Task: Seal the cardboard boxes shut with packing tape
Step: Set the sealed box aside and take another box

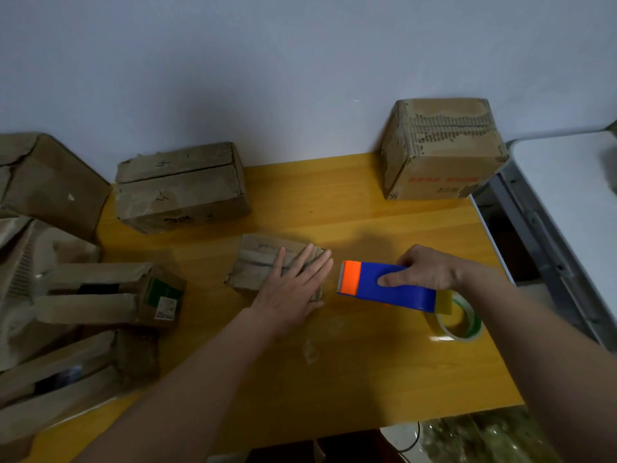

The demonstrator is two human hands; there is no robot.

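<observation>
A small worn cardboard box lies at the middle of the yellow table. My left hand rests flat on its right half with the fingers straight. Just right of the box, my right hand grips a blue tape dispenser with an orange front end that points toward the box. The dispenser hangs a little above the table, close to the box's right edge. A roll of clear tape with a green core lies on the table under my right wrist.
A closed box stands at the back left and a cube-shaped box at the back right. Several open boxes crowd the left edge. A white surface and a grey frame lie beyond the table's right edge.
</observation>
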